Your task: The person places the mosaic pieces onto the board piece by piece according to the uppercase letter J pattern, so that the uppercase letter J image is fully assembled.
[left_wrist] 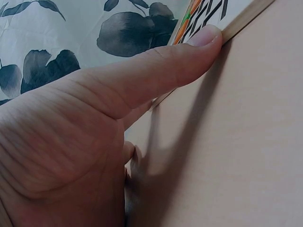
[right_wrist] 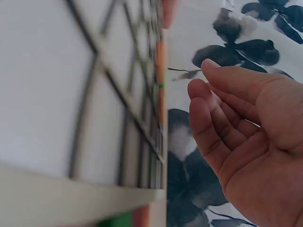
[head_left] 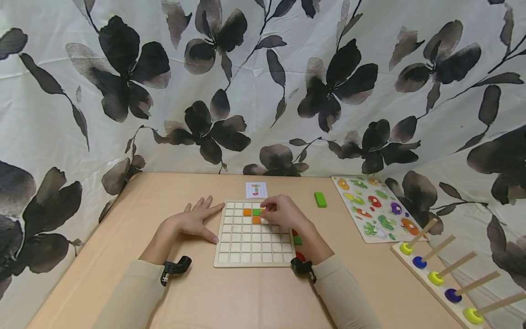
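Observation:
A pale wooden grid board (head_left: 255, 251) lies in front of me. Near its far edge sit an orange tile (head_left: 247, 212), a green tile (head_left: 256, 212) and another orange tile (head_left: 256, 220). One more orange-yellow tile (head_left: 262, 210) shows partly beside my right fingertips. My left hand (head_left: 193, 221) is spread at the board's left side, its thumb (left_wrist: 206, 38) touching the edge. My right hand (head_left: 285, 212) hovers over the far right part of the board, fingers loosely bent. In the right wrist view, nothing shows between its thumb (right_wrist: 232, 78) and fingers.
Behind the board lies a pattern card (head_left: 256, 190). A green block (head_left: 320, 199) stands farther right, next to a vegetable puzzle board (head_left: 357, 224). Pegs with yellow and blue rings rise from a wooden base (head_left: 427, 285). Red and green pieces (head_left: 297, 240) lie partly hidden beneath my right forearm.

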`<state>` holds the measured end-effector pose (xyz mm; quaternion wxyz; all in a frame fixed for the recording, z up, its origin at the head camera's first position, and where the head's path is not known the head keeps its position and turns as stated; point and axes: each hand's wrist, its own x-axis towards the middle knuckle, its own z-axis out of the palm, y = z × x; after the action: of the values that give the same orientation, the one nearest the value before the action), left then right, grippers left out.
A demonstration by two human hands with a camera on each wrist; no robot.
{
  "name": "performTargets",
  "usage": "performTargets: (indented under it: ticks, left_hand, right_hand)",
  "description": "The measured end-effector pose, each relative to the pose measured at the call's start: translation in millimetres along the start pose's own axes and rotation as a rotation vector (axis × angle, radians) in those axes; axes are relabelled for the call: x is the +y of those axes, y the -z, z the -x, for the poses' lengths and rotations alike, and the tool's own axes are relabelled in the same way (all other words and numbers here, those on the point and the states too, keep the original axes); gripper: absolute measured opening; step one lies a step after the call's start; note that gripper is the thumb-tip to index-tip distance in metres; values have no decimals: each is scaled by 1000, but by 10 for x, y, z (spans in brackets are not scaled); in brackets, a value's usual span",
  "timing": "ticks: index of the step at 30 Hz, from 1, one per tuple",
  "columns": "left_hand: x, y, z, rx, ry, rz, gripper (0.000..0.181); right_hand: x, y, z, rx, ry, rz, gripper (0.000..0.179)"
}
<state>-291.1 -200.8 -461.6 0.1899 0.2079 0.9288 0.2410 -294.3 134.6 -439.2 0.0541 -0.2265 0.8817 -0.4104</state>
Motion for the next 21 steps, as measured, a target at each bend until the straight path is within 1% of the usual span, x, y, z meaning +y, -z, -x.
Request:
performTargets:
  ticks: [4, 9, 15, 18, 21]
  left_hand:
    - [4, 3, 2, -1, 3, 1, 118]
    - [12, 0, 9, 0, 2, 0, 118]
    - [24, 13, 17, 1, -2, 1, 118]
    - [29, 14, 21, 1, -4, 0, 118]
    - [37, 7, 19, -2, -7, 1, 117]
  right_hand:
    - [-18, 118, 32, 24, 7, 19, 28]
    - [-28, 242, 92, 34, 11, 43, 26]
    - [55, 369, 145, -8, 30, 54, 30]
    - [101, 417, 162, -26, 17, 52, 33]
    - [128, 451, 178, -23, -4, 59, 33]
